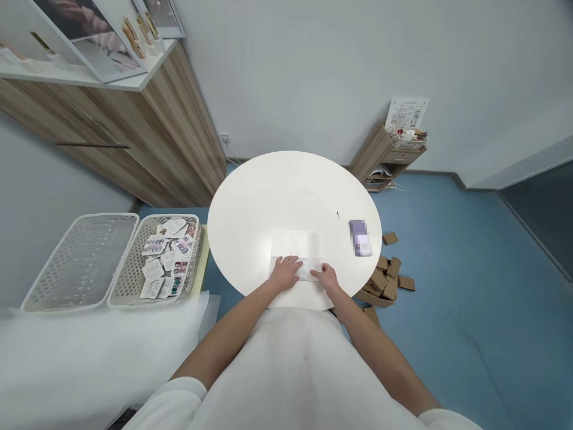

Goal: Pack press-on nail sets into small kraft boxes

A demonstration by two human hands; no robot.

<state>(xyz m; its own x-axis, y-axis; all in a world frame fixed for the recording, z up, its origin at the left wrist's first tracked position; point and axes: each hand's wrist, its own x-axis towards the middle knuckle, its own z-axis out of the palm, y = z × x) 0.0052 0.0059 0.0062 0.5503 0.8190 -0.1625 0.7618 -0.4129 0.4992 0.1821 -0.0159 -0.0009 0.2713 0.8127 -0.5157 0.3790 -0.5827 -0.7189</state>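
Near the front edge of the round white table lies a thin white, partly see-through sheet, its near part looking folded over; I cannot tell its exact kind. My left hand rests flat on its left half with the fingers spread. At the sheet's right end, my right hand pinches the edge between thumb and fingers. A faint clear part of the sheet stretches flat beyond my hands.
A pixelated purple object and a small dark item lie on the table's right. Cardboard pieces cover the floor there. To the left stand a basket of printed cards and another white basket. A wooden cabinet stands behind.
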